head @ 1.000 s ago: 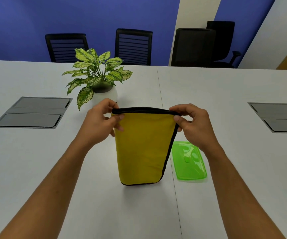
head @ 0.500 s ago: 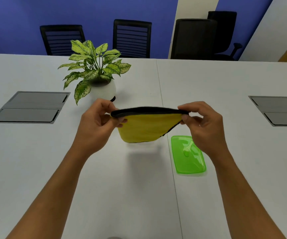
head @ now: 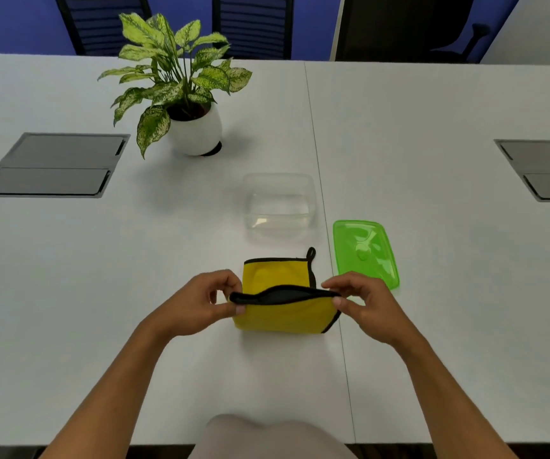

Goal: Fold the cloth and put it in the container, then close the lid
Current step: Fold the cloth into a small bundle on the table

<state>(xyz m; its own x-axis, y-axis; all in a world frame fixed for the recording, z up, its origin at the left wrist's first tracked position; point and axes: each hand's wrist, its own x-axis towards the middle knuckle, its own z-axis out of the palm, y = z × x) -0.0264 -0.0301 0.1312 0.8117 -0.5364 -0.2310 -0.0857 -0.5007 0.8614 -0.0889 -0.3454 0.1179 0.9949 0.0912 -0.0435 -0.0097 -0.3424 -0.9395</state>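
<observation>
A yellow cloth [head: 280,314] with black trim lies partly on the white table, its far part flat and its near edge lifted. My left hand [head: 197,304] pinches the left end of that black edge, and my right hand [head: 364,304] pinches the right end. A clear, open plastic container [head: 278,207] stands just beyond the cloth. Its green lid [head: 364,253] lies flat on the table to the right of the cloth, behind my right hand.
A potted plant in a white pot [head: 195,130] stands at the back left of the container. Grey cable hatches [head: 51,165] [head: 545,168] are set into the table at far left and far right. Black chairs line the far edge.
The cloth came down from hanging in the air onto the table, folded over itself. Both hands dropped with it, and the view tilted down, showing the clear container.
</observation>
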